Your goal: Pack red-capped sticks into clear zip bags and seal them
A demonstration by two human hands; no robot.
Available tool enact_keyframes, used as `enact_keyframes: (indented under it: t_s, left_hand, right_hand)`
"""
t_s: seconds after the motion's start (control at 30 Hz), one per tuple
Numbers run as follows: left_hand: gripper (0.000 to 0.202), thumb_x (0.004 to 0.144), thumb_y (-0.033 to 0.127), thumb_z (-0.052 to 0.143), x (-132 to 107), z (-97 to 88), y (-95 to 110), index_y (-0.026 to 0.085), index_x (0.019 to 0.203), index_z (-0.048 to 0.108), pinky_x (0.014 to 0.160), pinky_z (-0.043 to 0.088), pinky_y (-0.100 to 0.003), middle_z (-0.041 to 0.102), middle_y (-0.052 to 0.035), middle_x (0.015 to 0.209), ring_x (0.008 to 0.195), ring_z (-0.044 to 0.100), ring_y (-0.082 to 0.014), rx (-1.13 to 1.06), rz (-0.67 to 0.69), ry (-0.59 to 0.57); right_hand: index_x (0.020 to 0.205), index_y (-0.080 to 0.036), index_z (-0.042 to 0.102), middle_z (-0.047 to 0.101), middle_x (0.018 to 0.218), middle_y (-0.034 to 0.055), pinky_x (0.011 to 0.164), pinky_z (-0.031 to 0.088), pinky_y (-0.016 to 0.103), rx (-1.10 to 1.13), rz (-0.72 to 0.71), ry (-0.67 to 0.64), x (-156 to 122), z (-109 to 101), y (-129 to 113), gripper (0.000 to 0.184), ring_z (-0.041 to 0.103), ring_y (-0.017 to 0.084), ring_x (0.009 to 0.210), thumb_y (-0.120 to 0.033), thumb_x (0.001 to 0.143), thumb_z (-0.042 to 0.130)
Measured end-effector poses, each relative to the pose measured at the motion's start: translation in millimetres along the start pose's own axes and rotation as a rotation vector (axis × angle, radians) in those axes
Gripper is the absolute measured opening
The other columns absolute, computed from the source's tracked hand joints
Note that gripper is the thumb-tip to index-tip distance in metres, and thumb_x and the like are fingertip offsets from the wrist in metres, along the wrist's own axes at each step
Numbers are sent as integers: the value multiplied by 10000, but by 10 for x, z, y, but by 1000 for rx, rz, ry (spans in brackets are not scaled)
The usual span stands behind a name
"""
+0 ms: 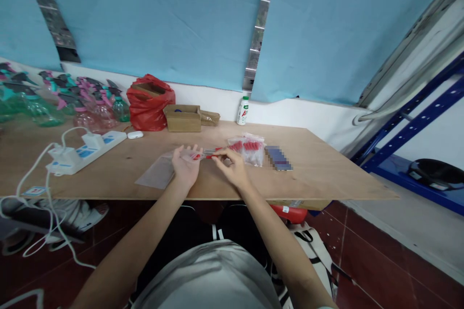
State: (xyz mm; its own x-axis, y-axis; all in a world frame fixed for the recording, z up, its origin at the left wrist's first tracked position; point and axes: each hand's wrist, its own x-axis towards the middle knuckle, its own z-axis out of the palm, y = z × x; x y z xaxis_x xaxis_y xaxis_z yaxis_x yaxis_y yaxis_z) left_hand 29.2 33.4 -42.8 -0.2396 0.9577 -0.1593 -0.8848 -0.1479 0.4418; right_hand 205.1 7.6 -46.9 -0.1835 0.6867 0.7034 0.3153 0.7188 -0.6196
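Plywood forms the top of the desk (pixel 326 164), which runs along a white wall hung with blue sheeting.

1. Far left corner: a group of spray bottles (pixel 54 101) with green, pink and dark trigger heads stands along the far edge.
2. Left part: a white power strip (pixel 87 149) lies at an angle with white plugs in it; its cables drop over the left edge. A small white case (pixel 135 134) lies just beside its far end.
3. Far edge, towards the middle: a red plastic bag (pixel 148 106) touches a cardboard box (pixel 183 118). A small white bottle (pixel 242 111) with a green cap stands upright against the wall, well apart from the box.
4. Near edge, middle: a clear plastic sleeve (pixel 157 174) lies flat. The left hand (pixel 185 166) is above its right end, palm up, fingers wide and loosely spread.
5. The thin red-tipped sticks (pixel 205 154) span the gap between the two hands, one end at the left fingertips.
6. The right hand (pixel 234 166) has its fingers narrow, thumb and forefinger pinched on the other end of the sticks.
7. Just beyond the right hand: a heap of clear packets (pixel 250 148) with red contents. A dark flat object (pixel 278 158), blurred, lies just beside the heap.
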Motion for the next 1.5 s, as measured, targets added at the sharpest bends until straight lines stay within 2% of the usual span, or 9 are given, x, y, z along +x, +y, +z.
enact_keyframes:
  t_s: [0.17, 0.3, 0.57, 0.73, 0.87, 1.0, 1.17, 1.3, 1.5]
  left_hand:
    - [55, 964, 191, 554, -45, 45, -15, 231, 933, 574, 1111, 595, -430, 601, -81, 1160, 1233, 674, -225, 6, -40, -11]
    - [108, 957, 161, 555, -61, 52, -52, 225, 874, 580, 1062, 614, -413, 629, -60, 1013, 1093, 704, -216, 22, -52, -67]
    - [69, 958, 179, 568, -112, 95, -80, 217, 914, 605, 998, 632, -443, 712, -78, 1001, 1059, 764, -258, 124, -150, -72]
    - [75, 934, 159, 556, -176, 132, -91, 197, 928, 620, 991, 630, -446, 748, -113, 985, 1055, 772, -276, 153, -245, -173]
    - [105, 924, 144, 552, -151, 94, -107, 191, 970, 633, 976, 630, -425, 767, -119, 1000, 1038, 778, -265, 149, -263, -233]
    - [111, 903, 139, 565, -108, 56, -111, 191, 983, 622, 929, 643, -423, 780, -116, 1008, 1005, 781, -264, 147, -267, -195]
    - [141, 897, 127, 556, -135, 90, -92, 173, 1007, 631, 917, 646, -438, 786, -142, 1035, 1005, 783, -281, 161, -265, -154]
    - [162, 896, 109, 529, -199, 144, -65, 176, 1009, 624, 918, 647, -445, 783, -147, 1031, 1011, 786, -286, 160, -271, -114]
    - [148, 891, 89, 522, -255, 176, -63, 184, 941, 624, 910, 652, -435, 771, -127, 956, 974, 785, -276, 162, -297, -166]
  right_hand:
    - [1047, -248, 844, 822, 985, 51, 851, 595, 333, -40, 6, -149, 24, 26, -25, 213, 720, 199, 826, -436, 1010, 748]
    - [1067, -265, 851, 837, 1013, 34, 838, 597, 321, -35, 29, -172, 19, 60, -4, 173, 718, 189, 792, -401, 982, 785]
    - [1116, -248, 821, 843, 1076, 30, 873, 579, 290, -38, 20, -257, 14, 115, 42, 170, 756, 174, 874, -323, 1015, 708]
    - [1109, -233, 725, 842, 1129, 48, 917, 575, 297, -62, 103, -226, 39, 135, 81, 150, 797, 203, 1035, -344, 1009, 716]
    - [1214, -241, 692, 841, 1051, 24, 844, 574, 286, -101, 109, -190, 36, 122, 75, 262, 775, 183, 870, -378, 996, 742]
    - [1272, -277, 729, 850, 1089, 0, 831, 570, 278, -120, 31, -211, 14, 119, 67, 258, 748, 164, 815, -366, 1033, 692]
    - [1209, -274, 763, 856, 1105, -9, 818, 568, 289, -121, -26, -131, -8, 147, 94, 219, 756, 179, 850, -307, 998, 715]
    - [1126, -277, 778, 855, 1042, -11, 794, 560, 294, -175, -17, -98, -7, 149, 99, 152, 751, 188, 842, -298, 983, 732]
    - [1124, -291, 760, 854, 1089, -18, 799, 558, 301, -243, 26, -130, 7, 147, 80, 140, 755, 189, 846, -318, 988, 748]
